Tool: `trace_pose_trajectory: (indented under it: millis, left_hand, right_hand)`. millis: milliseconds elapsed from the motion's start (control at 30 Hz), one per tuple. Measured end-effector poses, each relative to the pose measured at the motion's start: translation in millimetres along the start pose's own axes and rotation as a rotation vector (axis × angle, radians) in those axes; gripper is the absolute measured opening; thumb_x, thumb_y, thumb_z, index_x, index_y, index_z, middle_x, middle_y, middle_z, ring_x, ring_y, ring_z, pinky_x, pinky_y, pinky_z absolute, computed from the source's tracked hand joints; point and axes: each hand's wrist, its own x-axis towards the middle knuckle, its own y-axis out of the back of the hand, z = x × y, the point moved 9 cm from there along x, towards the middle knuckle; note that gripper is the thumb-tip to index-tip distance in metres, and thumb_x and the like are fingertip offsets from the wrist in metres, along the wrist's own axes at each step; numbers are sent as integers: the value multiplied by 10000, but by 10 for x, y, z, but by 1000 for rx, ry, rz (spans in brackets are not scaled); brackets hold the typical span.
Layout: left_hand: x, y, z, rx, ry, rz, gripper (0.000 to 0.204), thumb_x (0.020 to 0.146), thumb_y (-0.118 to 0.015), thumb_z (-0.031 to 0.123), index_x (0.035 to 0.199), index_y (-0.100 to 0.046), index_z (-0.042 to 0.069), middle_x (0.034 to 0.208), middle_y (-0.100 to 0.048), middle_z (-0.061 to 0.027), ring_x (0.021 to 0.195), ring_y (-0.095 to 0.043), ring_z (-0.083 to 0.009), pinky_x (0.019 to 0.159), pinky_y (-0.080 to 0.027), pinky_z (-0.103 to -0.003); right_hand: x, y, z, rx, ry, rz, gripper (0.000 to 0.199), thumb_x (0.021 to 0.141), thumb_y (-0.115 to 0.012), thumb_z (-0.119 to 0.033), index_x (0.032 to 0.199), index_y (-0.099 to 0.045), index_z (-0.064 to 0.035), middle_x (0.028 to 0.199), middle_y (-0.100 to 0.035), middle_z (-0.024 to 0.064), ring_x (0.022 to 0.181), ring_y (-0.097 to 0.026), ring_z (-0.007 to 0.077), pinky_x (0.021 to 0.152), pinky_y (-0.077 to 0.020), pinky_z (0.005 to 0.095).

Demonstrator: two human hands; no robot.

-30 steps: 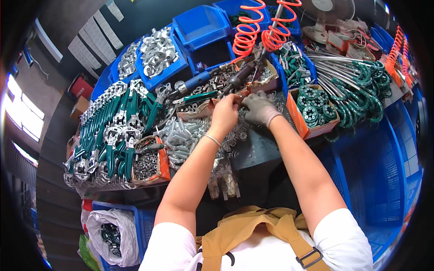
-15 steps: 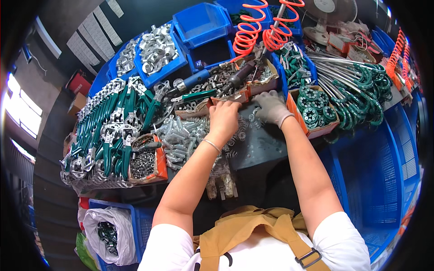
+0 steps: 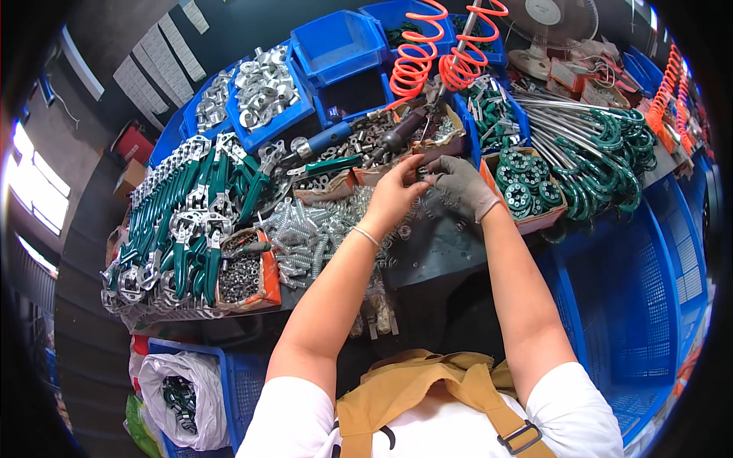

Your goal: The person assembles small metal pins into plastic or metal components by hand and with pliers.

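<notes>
Grey knit covers the right hand [image 3: 460,185], while the left hand [image 3: 395,195] is bare; the two meet fingertip to fingertip above the dark bench top [image 3: 450,252], pinching a small dark metal part [image 3: 422,174] between them. It is too small to say just what kind of part it is, or which hand bears most of it. Both sets of fingers are drawn narrow around it.

By the look of it this is a fitting step: a small piece being joined or turned by hand, over the loose screws and springs [image 3: 305,237] lying at 9 o'clock of the hands. At 12 o'clock sits a cardboard tray of dark hardware [image 3: 366,141] with a blue-handled tool [image 3: 324,140]; at 3 o'clock a box of green toothed discs [image 3: 527,187]; further left, rows of green-handled clamps [image 3: 191,214].

The next move probably calls for a steady pinch and a fine twist, keeping the part over the bench so that it cannot drop among the loose screws.
</notes>
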Motion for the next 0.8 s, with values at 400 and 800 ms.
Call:
trace_pose_trajectory:
  millis: [400, 800]
  left_hand:
    - [-18, 31, -183, -263, 137, 168, 223, 854, -691, 70, 1043, -642, -39, 960, -676, -75, 866, -639, -134, 791, -509, -258]
    - [-77, -111, -162, -391, 163, 151, 215, 916, -635, 129, 1066, -653, -25, 955, -680, -67, 870, -635, -135, 781, -510, -275]
  right_hand:
    - [-287, -156, 27, 967, -334, -53, 210, 937, -599, -218, 1038, -608, -34, 865, -621, 23, 683, -565, 101, 588, -461, 233]
    - [-380, 18, -42, 729, -204, 97, 199, 899, -647, -168, 1041, -613, -34, 871, -618, 7, 715, -577, 75, 576, -464, 204]
